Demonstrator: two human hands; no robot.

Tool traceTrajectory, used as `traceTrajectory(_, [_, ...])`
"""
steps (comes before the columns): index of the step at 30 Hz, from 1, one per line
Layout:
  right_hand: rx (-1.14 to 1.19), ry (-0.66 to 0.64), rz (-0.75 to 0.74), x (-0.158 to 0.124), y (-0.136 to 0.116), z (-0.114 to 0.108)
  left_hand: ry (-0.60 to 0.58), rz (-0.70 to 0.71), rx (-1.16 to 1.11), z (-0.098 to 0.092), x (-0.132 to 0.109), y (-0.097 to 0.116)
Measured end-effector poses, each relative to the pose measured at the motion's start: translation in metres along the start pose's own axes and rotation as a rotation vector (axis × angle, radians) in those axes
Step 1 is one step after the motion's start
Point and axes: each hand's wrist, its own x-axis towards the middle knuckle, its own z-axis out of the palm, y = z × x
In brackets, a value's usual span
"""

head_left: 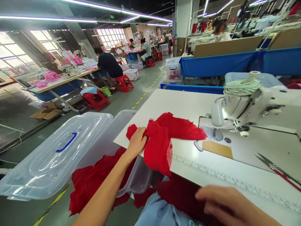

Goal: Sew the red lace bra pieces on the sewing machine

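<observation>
My left hand [137, 142] is closed on a piece of red fabric [157, 141] at the left corner of the white sewing table [183, 100]. The fabric lies bunched, one part reaching right toward the sewing machine's needle plate and another drooping over the front edge. My right hand [225, 201], somewhat blurred, hovers at the table's front edge with its fingers apart and nothing visible in them. Below it, dark red fabric [181, 194] rests across my lap. More red fabric [98, 175] spills over a clear plastic bin [138, 179] under my left arm.
A white sewing machine [254, 106] stands at the right, a coil of pale green cord [243, 88] on top. Scissors [279, 171] lie at the right, beyond a printed ruler [223, 177]. The bin's clear lid [58, 150] leans at the left. Several people work farther back.
</observation>
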Motion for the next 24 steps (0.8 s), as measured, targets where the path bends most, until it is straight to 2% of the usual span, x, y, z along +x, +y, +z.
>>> traceTrajectory(1, [-0.022,0.170,0.035,0.020,-0.006,-0.011,-0.008,0.032,-0.036,0.004,-0.004,0.010])
traceTrajectory(2, [-0.051,0.372,0.007,0.040,-0.010,-0.020,-0.019,0.063,-0.073,0.008,-0.009,0.020])
traceTrajectory(3, [-0.084,0.497,0.006,0.058,-0.012,-0.026,-0.031,0.092,-0.107,0.010,-0.014,0.030])
traceTrajectory(4, [-0.157,0.570,0.029,0.074,-0.012,-0.029,-0.042,0.121,-0.135,0.010,-0.021,0.039])
traceTrajectory(5, [-0.279,0.570,0.091,0.087,-0.011,-0.030,-0.056,0.146,-0.170,0.009,-0.029,0.047])
traceTrajectory(6, [-0.441,0.514,0.168,0.095,-0.010,-0.028,-0.085,0.166,-0.223,0.007,-0.038,0.053])
traceTrajectory(8, [-0.628,0.418,0.258,0.097,-0.009,-0.021,-0.216,0.189,-0.395,0.003,-0.059,0.062])
traceTrajectory(9, [-0.671,0.388,0.278,0.092,-0.009,-0.016,-0.340,0.202,-0.496,0.003,-0.070,0.064])
traceTrajectory(11, [-0.671,0.400,0.266,0.072,-0.008,-0.009,-0.663,0.259,-0.642,0.012,-0.092,0.064])
traceTrajectory(13, [-0.642,0.496,0.224,0.047,-0.004,-0.006,-0.935,0.323,-0.617,0.034,-0.110,0.063])
traceTrajectory(14, [-0.603,0.568,0.211,0.034,0.000,-0.006,-0.992,0.321,-0.531,0.049,-0.118,0.063])
traceTrajectory(17, [-0.538,0.729,0.243,0.002,0.009,-0.014,-0.908,0.232,-0.236,0.098,-0.130,0.067])
traceTrajectory(19, [-0.580,0.819,0.273,-0.009,0.012,-0.022,-0.873,0.231,-0.139,0.120,-0.131,0.076])
traceTrajectory(21, [-0.621,0.915,0.259,-0.010,0.008,-0.028,-0.880,0.268,-0.102,0.126,-0.129,0.090])
traceTrajectory(24, [-0.564,0.932,0.164,0.003,-0.001,-0.026,-0.866,0.333,-0.047,0.108,-0.122,0.115])
